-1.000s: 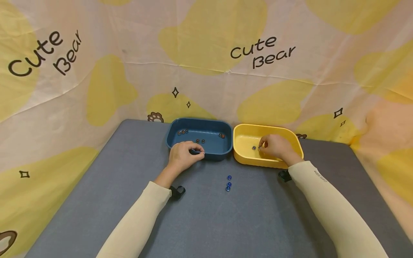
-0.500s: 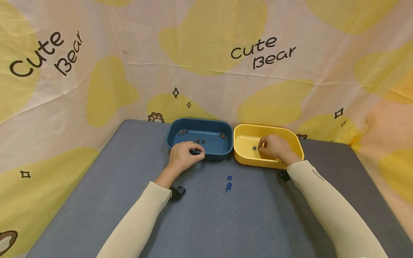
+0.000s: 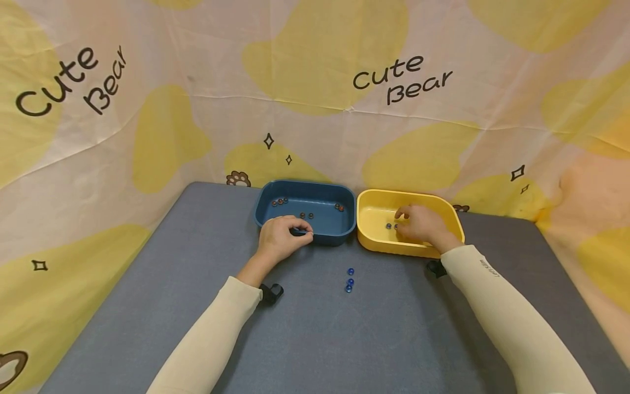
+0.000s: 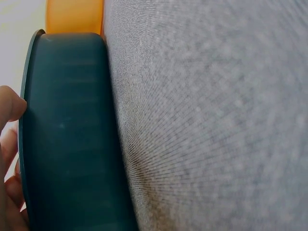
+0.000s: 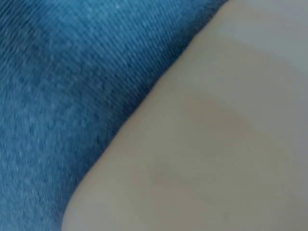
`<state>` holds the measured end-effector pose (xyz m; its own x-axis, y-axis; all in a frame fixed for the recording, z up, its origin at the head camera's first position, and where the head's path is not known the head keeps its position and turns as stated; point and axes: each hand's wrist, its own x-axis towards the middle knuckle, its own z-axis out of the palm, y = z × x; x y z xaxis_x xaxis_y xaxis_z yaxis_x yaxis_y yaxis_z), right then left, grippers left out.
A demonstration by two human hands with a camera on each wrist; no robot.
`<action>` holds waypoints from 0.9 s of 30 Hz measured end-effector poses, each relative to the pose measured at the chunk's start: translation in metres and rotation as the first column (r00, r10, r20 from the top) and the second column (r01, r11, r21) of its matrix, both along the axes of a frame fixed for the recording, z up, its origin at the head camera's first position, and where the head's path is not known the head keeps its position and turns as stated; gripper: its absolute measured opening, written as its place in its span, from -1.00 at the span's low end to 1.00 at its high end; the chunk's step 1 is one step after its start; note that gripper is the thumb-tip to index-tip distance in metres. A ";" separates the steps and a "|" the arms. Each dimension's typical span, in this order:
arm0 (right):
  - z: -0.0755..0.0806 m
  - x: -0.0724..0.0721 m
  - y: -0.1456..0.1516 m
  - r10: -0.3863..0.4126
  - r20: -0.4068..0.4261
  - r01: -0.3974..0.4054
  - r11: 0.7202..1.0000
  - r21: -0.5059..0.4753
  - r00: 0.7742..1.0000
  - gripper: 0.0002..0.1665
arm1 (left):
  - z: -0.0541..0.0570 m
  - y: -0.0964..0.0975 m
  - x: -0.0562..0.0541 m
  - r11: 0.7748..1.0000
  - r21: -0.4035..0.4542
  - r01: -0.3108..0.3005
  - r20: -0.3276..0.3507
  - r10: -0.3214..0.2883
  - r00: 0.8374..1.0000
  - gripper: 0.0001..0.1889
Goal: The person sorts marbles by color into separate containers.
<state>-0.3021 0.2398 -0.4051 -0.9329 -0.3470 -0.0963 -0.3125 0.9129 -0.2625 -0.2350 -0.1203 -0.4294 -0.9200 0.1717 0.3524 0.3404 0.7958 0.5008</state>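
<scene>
My left hand [image 3: 281, 238] grips the near rim of the blue bin [image 3: 328, 239]. In the left wrist view its thumb [image 4: 13, 104] lies against the outside of the rim, the other fingers behind it. Inside the yellow bin [image 3: 394, 247], my right hand [image 3: 420, 223] has its thumb and index finger spread apart. A marble [image 3: 396, 226] lies right at the thumb tip, with another marble [image 3: 389, 226] just left of it. Several brownish and reddish marbles [image 3: 302, 215] rest in the blue bin. The right wrist view holds only blurred skin and blue-grey cloth.
Three blue marbles [image 3: 350, 282] sit on the grey tabletop [image 3: 315, 339] in front of the bins. Both bins stand side by side against a patterned cloth backdrop [image 3: 315, 82]. Dark straps [image 3: 272, 294] show at the wrists.
The right hand's index finger has lifted away from its thumb, and the marble that was between them is now exposed on the yellow bin's floor. The left hand has stayed in place.
</scene>
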 end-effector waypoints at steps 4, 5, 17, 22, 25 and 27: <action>0.003 0.003 0.006 0.043 -0.021 -0.044 0.998 -0.042 0.999 -0.55 | 0.001 0.000 0.000 1.000 0.001 0.000 -0.004 0.000 1.000 -0.93; 0.004 0.004 0.007 0.055 -0.025 -0.056 0.997 -0.048 0.998 -0.54 | 0.001 0.000 0.000 1.000 0.002 0.001 -0.004 -0.001 1.000 -0.93; 0.017 0.023 0.017 0.085 -0.039 -0.087 0.995 -0.039 0.996 -0.42 | 0.000 0.001 0.001 1.000 -0.001 -0.004 0.006 0.004 1.000 -0.93; 0.025 0.034 0.017 0.095 -0.072 -0.098 0.995 -0.036 0.993 -0.42 | 0.000 0.001 0.000 1.000 -0.004 0.000 0.000 0.000 1.000 -0.93; 0.029 0.041 0.015 0.104 -0.102 -0.108 0.993 -0.041 0.989 -0.42 | 0.000 0.001 0.000 1.000 -0.004 0.001 -0.003 -0.001 1.000 -0.93; 0.032 0.046 0.013 0.108 -0.128 -0.115 0.992 -0.045 0.986 -0.44 | 0.000 0.001 0.000 1.000 -0.005 0.001 -0.002 -0.001 1.000 -0.93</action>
<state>-0.2560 0.2524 -0.3731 -0.8917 -0.4509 0.0401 -0.4449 0.8566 -0.2613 -0.2352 -0.1191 -0.4293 -0.9191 0.1739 0.3536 0.3419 0.7979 0.4964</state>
